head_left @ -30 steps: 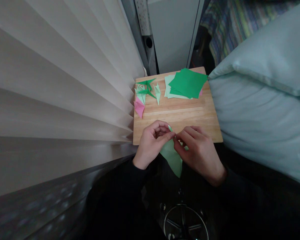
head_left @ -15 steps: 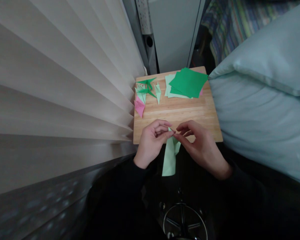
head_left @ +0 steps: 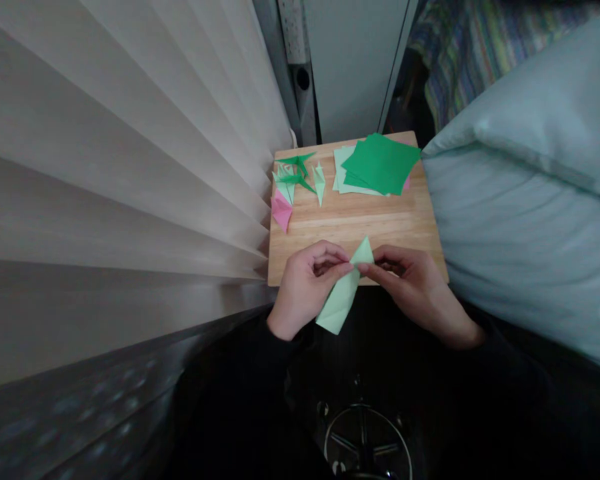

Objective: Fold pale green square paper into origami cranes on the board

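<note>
A pale green folded paper (head_left: pixel 343 297) is held between both hands at the near edge of the wooden board (head_left: pixel 350 220). It is long and narrow, with a pointed tip up and to the right. My left hand (head_left: pixel 310 283) pinches its left edge between thumb and fingers. From the other side my right hand (head_left: pixel 410 283) grips it, the thumb lying on its front near the tip. Fingers behind the paper are partly hidden.
At the board's back left lie folded paper pieces: green (head_left: pixel 297 179), pale green (head_left: pixel 319 183) and pink (head_left: pixel 282 211). Green paper sheets (head_left: pixel 383 163) are stacked at back right over paler ones. A pleated curtain (head_left: pixel 180 167) borders the left, pale blue bedding (head_left: pixel 520 200) the right.
The pale green paper has turned so its tip now points up and right, and it looks flatter. My right hand has shifted slightly right, its fingers now behind the paper.
</note>
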### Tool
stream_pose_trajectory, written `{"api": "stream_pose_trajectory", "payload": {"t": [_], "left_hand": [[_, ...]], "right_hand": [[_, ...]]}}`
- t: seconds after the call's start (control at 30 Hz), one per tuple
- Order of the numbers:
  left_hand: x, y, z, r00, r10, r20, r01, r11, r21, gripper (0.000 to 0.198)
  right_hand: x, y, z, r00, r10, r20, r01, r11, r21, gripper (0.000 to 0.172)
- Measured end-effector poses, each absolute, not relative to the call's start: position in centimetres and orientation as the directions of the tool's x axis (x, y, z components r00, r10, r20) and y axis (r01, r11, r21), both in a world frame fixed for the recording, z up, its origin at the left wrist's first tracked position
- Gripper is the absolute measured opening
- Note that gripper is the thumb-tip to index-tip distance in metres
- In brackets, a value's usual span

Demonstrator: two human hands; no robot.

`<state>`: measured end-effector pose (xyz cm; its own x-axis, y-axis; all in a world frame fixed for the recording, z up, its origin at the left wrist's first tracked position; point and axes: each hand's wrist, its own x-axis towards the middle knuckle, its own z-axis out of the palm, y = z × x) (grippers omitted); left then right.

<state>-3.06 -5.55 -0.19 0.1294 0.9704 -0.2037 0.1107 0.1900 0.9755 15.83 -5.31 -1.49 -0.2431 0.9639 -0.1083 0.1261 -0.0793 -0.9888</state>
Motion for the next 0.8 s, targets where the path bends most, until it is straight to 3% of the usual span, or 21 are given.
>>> {"api": "stream_pose_trajectory", "payload": {"t": [0.13, 0.23, 0.33, 0.63, 0.8], "left_hand": [[-3.5, -5.8, 0.5, 0.298, 0.939, -0.174, 0.210, 0.114, 0.971, 0.007], [-3.6, -5.9, 1.1, 0.383, 0.904, -0.191, 0.262, 0.092, 0.961, 0.004], [-3.8, -6.0, 1.5, 0.405, 0.894, -0.192, 0.272, 0.083, 0.959, 0.005], [-4.3, -5.8, 1.6, 0.426, 0.871, -0.245, 0.451, 0.030, 0.892, 0.015], [-4.5, -5.8, 1.0, 0.409, 0.873, -0.264, 0.427, 0.072, 0.901, 0.015]], "right_hand": [[17.1, -4.7, -0.7, -0.316, 0.946, -0.072, 0.110, -0.038, -0.993, 0.039], [17.8, -4.6, 0.3, -0.455, 0.884, -0.112, 0.203, -0.020, -0.979, 0.025], [18.0, -4.7, 0.8, -0.510, 0.846, -0.157, 0.268, -0.017, -0.963, 0.027], [18.5, -4.6, 0.6, -0.382, 0.922, -0.054, 0.312, 0.074, -0.947, 0.028], [18.5, -4.5, 0.8, -0.406, 0.910, -0.080, 0.359, 0.079, -0.930, 0.026]]}}
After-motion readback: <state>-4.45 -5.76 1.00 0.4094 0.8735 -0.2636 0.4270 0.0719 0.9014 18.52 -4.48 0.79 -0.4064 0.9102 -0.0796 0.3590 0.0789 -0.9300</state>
